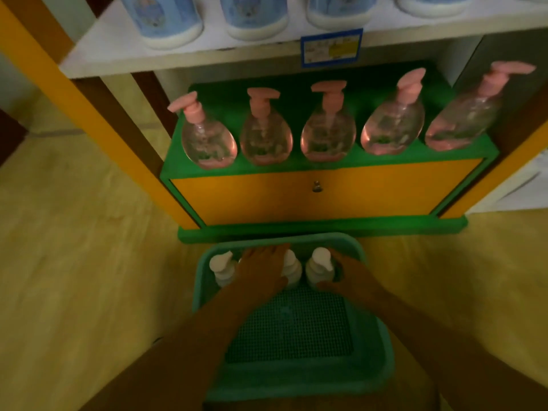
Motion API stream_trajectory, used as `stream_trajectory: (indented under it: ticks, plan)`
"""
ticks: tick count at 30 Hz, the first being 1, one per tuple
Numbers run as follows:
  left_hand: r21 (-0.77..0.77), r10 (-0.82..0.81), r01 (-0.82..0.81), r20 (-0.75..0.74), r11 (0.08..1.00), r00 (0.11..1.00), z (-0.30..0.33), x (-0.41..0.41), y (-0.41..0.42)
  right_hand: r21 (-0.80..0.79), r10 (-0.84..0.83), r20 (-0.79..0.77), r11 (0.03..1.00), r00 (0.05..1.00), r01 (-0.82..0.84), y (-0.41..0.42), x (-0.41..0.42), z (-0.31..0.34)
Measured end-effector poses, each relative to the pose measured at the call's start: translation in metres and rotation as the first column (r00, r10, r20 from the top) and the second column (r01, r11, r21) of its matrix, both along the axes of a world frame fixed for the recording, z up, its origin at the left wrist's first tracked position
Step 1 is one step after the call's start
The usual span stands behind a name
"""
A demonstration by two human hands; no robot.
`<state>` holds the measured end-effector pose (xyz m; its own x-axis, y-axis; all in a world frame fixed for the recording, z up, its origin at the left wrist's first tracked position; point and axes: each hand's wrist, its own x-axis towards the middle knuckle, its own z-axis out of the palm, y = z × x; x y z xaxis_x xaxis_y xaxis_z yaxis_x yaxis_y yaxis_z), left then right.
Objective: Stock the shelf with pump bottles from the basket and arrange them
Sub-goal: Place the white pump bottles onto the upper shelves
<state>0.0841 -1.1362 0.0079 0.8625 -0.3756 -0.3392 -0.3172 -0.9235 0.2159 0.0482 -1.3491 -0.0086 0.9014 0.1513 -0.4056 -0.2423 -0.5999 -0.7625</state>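
The shelf [326, 166], a green ledge above a yellow door, already carries a row of five pink pump bottles [327, 134], side by side and upright, their nozzles pointing different ways. That uneven facing suggests the arranging is not finished, though the row fills the ledge from end to end. Above it, a white shelf [118, 51] holds blue-labelled bottles [169, 22].

On the floor just in front of the unit sits the basket [376, 345], teal, with most of its mesh bottom bare. At its far end stand at least three white pump bottles [318, 269] close together; these look like the stock left to move, so the job seems past halfway, with no obvious free slot on the front row.

Both hands are down in the basket. The left hand [261, 269] lies over the middle bottles with fingers spread and fairly straight; what it holds, if anything, is hidden. The right hand [347, 277] curls around the rightmost white bottle, thumb in front.
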Motion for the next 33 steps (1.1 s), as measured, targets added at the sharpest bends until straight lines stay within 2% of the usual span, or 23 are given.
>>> stream_trajectory:
  ticks: [3, 6, 11, 15, 18, 23, 25, 29, 33]
  plan:
    - [0.034, -0.042, 0.041, 0.029, 0.999, 0.999, -0.007, 0.008, 0.001, -0.052, -0.045, 0.091, 0.997, 0.995, 0.050, 0.002, 0.005, -0.011]
    - [-0.036, -0.020, 0.021, 0.034, 0.999, 0.999, -0.011, 0.007, 0.005, -0.068, -0.061, 0.111, 0.995, 0.992, 0.069, 0.002, 0.008, -0.019]
    - [-0.091, 0.032, -0.025, 0.079, 0.995, 0.996, -0.008, 0.004, 0.001, -0.009, -0.108, 0.158, 0.994, 0.982, 0.110, 0.003, 0.010, -0.018]
    - [-0.133, 0.046, -0.039, 0.051, 0.990, 0.998, 0.010, 0.001, -0.009, 0.011, -0.097, 0.200, 0.995, 0.975, 0.097, -0.001, 0.015, 0.006]
    - [-0.245, 0.060, -0.062, -0.015, 0.968, 0.998, 0.045, 0.001, -0.010, 0.008, -0.118, 0.263, 0.993, 0.957, 0.120, -0.010, 0.018, 0.045]
    - [-0.569, 0.037, -0.055, -0.042, 0.821, 0.998, 0.153, 0.006, -0.009, 0.034, -0.086, 0.400, 0.996, 0.913, 0.079, -0.027, 0.015, 0.143]
    - [-0.652, 0.030, -0.057, -0.053, 0.756, 0.998, 0.202, 0.005, -0.011, 0.040, -0.062, 0.463, 0.998, 0.884, 0.049, -0.033, 0.011, 0.190]
    - [-0.744, 0.041, 0.025, 0.070, 0.668, 0.997, 0.286, 0.002, -0.017, 0.027, -0.059, 0.558, 0.998, 0.828, 0.053, -0.044, 0.007, 0.275]
    - [-0.882, 0.150, 0.064, 0.150, 0.467, 0.977, 0.340, -0.010, -0.016, 0.058, -0.098, 0.664, 0.995, 0.741, 0.080, -0.045, 0.000, 0.342]
